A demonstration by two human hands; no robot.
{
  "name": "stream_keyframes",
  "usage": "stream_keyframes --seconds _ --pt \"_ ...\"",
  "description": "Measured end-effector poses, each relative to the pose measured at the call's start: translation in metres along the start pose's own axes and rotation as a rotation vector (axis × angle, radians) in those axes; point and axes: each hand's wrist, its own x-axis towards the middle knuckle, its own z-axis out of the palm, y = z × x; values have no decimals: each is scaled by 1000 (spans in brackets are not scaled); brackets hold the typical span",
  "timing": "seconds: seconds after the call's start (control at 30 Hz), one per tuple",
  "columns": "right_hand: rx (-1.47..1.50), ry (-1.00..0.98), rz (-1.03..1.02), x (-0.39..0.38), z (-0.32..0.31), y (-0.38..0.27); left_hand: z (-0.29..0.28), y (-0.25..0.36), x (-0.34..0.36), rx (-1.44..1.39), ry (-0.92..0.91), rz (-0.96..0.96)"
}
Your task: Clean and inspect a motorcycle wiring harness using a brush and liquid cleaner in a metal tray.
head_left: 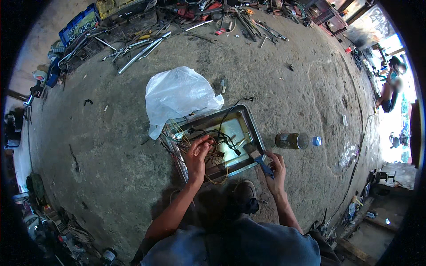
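Observation:
A metal tray (254, 119) with a little yellowish liquid sits on the floor before me. In it lies a tangled wiring harness (228, 141) of black and yellowish wires with small connectors. My left hand (196, 160) is over the tray's left part, its fingers closed on some of the wires. Beyond the tray's right edge, my right hand (277, 172) grips the blue handle of a paintbrush (265, 166). The brush's dark bristles reach over the tray's right rim. A crumpled white plastic bag (179, 93) touches the tray's far left side.
Right of the tray lies a clear bottle (291, 141) of dark liquid, with a blue cap (317, 141) beside it. Wrenches (144, 52) and other tools spread along the far side. My shoe (245, 191) stands close to the near rim. Another person (391, 86) is at the far right.

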Motion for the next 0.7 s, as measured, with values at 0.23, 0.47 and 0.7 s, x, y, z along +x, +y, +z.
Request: stream_keyframes --seconds 0.23,0.47,0.7 --pt "-200 -261 120 -30 -50 -19 -3 3 3 -226 -41 -12" --pt "201 -276 14 20 -28 -104 8 -1 2 -227 -44 15" --pt "159 -337 -231 63 81 -97 14 4 -4 130 -150 272"
